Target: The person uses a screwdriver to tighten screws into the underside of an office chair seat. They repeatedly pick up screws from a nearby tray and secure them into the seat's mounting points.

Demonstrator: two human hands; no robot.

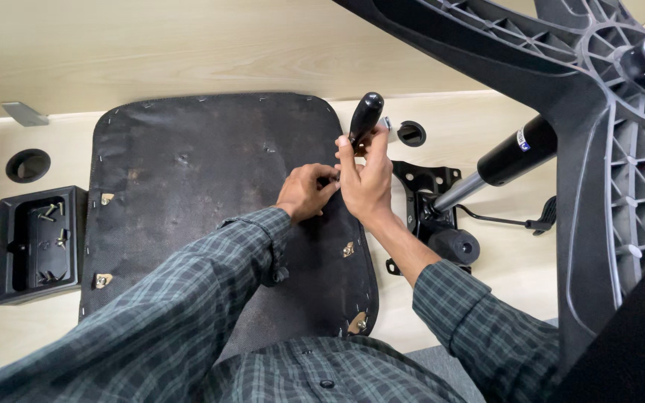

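Your right hand (367,179) is clenched round a screwdriver (365,119), gripping it low, with the black handle sticking up toward 12 o'clock. Your left hand (306,190) sits just beside it at 9 o'clock, fingers (328,184) pinched together at the tool's tip. Whether they hold a screw there you cannot tell; it is hidden.

Both hands work at the 3 o'clock edge of the seat pad (210,194), which lies underside up on the desk (188,52).

The screwdriver looks light, stiff and smooth-handled. The thick handle is the sure place to take it. It may well slip if you hold only the shaft. The seat pad is likely broad and fairly heavy, rigid under its thin black fabric, and best taken by two opposite edges. That fabric is stapled on and would probably tear if you pulled at it.

Counted: one screwdriver and one seat pad. There are four brass-coloured brackets (103,280) in view on the pad, two at its 9 o'clock edge and two toward 4 and 5 o'clock. One black tray (9,246) sits at 9 o'clock with about five screws (46,213) in it. One seat mechanism (431,205) lies at 3 o'clock, with one gas cylinder (513,157) rising from it. One star base (599,127) fills the 2 o'clock corner. Two round holes (27,165) show in the desk.
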